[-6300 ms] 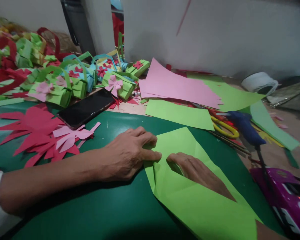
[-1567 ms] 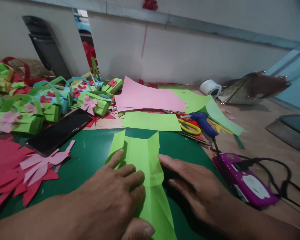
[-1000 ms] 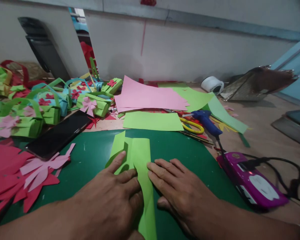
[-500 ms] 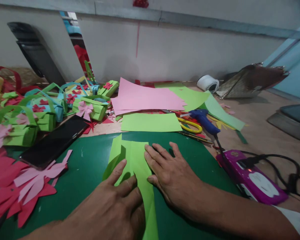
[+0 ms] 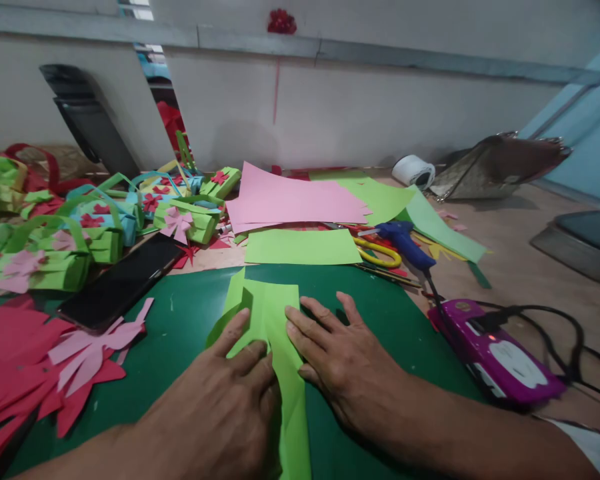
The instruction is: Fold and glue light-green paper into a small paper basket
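Both hands press on a folded lime-green paper sheet (image 5: 291, 380), which lies on a green mat (image 5: 175, 353).

Clock centred on that sheet: the left hand (image 5: 215, 400), at 8, lies palm-down on it, index finger extended; its thumb is hidden, so whether that grip closes on paper I cannot tell. The right hand (image 5: 345, 360), at 3, has its grip apart, fingers spread, fingertips on the right-hand flap. This flap lies folded inward; the flap at 11 stands partly raised. At 12 on the table (image 5: 505, 247) lie a lime-green paper rectangle (image 5: 303, 247) and pink paper sheets (image 5: 295, 198); at 2, yellow-handled scissors (image 5: 398, 257) and a blue glue gun (image 5: 407, 247); at 3, a purple power socket block (image 5: 525, 373); at 10, a smartphone (image 5: 123, 283) and paper handbags (image 5: 63, 272); at 9, red paper cut-outs (image 5: 15, 333).
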### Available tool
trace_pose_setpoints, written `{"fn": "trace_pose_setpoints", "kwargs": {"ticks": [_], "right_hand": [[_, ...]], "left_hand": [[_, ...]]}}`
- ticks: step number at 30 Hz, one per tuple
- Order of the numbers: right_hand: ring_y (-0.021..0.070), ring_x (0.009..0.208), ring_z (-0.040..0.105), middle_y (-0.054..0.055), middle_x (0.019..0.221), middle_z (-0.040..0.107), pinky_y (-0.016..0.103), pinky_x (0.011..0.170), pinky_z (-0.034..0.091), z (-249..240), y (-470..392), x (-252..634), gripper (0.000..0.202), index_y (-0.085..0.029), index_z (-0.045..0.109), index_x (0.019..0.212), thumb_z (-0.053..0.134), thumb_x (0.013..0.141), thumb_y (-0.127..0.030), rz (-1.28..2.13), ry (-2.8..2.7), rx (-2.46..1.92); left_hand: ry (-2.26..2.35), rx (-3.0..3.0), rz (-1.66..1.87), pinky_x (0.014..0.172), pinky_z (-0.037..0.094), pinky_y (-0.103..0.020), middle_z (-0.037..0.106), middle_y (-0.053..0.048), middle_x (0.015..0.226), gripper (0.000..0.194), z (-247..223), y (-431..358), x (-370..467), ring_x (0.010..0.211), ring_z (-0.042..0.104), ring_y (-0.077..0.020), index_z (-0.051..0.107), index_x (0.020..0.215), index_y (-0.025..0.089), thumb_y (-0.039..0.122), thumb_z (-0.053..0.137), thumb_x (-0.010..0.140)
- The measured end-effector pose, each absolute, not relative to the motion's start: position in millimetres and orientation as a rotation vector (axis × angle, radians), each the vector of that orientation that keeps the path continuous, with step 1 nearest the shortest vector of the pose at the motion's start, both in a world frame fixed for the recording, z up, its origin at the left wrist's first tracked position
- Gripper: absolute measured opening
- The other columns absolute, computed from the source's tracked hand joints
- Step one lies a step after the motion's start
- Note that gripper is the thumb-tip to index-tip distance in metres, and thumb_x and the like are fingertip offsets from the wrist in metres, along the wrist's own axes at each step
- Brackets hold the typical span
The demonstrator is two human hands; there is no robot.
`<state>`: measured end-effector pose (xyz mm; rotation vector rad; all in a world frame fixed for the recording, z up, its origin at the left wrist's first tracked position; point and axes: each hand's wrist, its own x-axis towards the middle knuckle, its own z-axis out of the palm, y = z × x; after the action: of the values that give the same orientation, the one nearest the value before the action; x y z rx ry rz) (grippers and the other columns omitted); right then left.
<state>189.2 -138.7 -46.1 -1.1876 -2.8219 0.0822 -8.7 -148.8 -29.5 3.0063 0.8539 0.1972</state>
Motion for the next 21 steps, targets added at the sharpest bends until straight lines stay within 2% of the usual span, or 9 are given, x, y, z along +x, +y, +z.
{"fn": "trace_pose_setpoints", "kwargs": {"ticks": [3, 6, 8, 11, 15, 21], "right_hand": [[0.0279, 0.127, 0.033, 0.007, 0.136, 0.048, 0.063, 0.1, 0.013, -47.0, -140.1, 191.8, 0.032, -0.018, 0.049, 0.122, 0.035, 0.094, -0.028, 0.136, -2.807, -1.148], [0.028, 0.125, 0.033, 0.009, 0.135, 0.047, 0.062, 0.1, 0.01, -45.6, -139.0, 193.3, 0.036, -0.016, 0.045, 0.125, 0.038, 0.09, -0.02, 0.199, -2.807, -1.14], [0.03, 0.124, 0.033, 0.011, 0.135, 0.046, 0.064, 0.098, 0.01, -43.8, -138.4, 193.6, 0.045, -0.015, 0.042, 0.128, 0.041, 0.083, -0.014, 0.257, -2.829, -1.136], [0.0328, 0.123, 0.033, 0.012, 0.134, 0.046, 0.067, 0.095, 0.011, -42.2, -137.0, 192.1, 0.052, -0.018, 0.042, 0.129, 0.046, 0.077, -0.016, 0.318, -2.836, -1.155], [0.0325, 0.12, 0.037, 0.01, 0.131, 0.05, 0.067, 0.094, 0.014, -43.3, -134.3, 188.6, 0.042, -0.022, 0.045, 0.126, 0.041, 0.085, -0.022, 0.29, -2.833, -1.177], [0.0296, 0.118, 0.037, 0.009, 0.129, 0.051, 0.063, 0.096, 0.014, -44.9, -133.6, 189.2, 0.036, -0.023, 0.046, 0.125, 0.039, 0.09, -0.023, 0.224, -2.791, -1.154]], "left_hand": [[0.963, 2.96, 0.071, 0.103, 0.015, -0.053, 0.067, -0.001, 0.086, 0.012, -25.3, -148.3, -10.1, 0.083, 0.059, -0.0208, 0.066, 0.083, 0.021, 0.025, 0.055, 0.083], [1.059, 2.929, 0.014, 0.103, 0.02, -0.053, 0.067, -0.003, 0.096, 0.016, -21.9, -148.3, -10.1, 0.087, 0.059, -0.0212, 0.066, 0.092, 0.021, 0.028, 0.054, 0.083], [1.089, 2.935, 0.026, 0.101, 0.024, -0.052, 0.067, -0.005, 0.095, 0.02, -22.0, -149.0, -10.3, 0.084, 0.059, -0.0209, 0.066, 0.095, 0.02, 0.03, 0.053, 0.083], [1.079, 2.998, 0.074, 0.101, 0.024, -0.052, 0.066, -0.005, 0.088, 0.022, -26.6, -150.9, -12.8, 0.078, 0.057, -0.0202, 0.067, 0.091, 0.019, 0.03, 0.049, 0.085], [1.089, 3.109, 0.126, 0.104, 0.02, -0.048, 0.065, -0.004, 0.092, 0.028, -35.1, -151.7, -18.7, 0.081, 0.056, -0.0196, 0.067, 0.093, 0.021, 0.025, 0.04, 0.089], [1.08, 3.169, 0.1, 0.1, 0.026, -0.045, 0.065, -0.005, 0.108, 0.029, -41.1, -151.4, -19.5, 0.085, 0.057, -0.0202, 0.068, 0.097, 0.023, 0.027, 0.04, 0.09]]}}
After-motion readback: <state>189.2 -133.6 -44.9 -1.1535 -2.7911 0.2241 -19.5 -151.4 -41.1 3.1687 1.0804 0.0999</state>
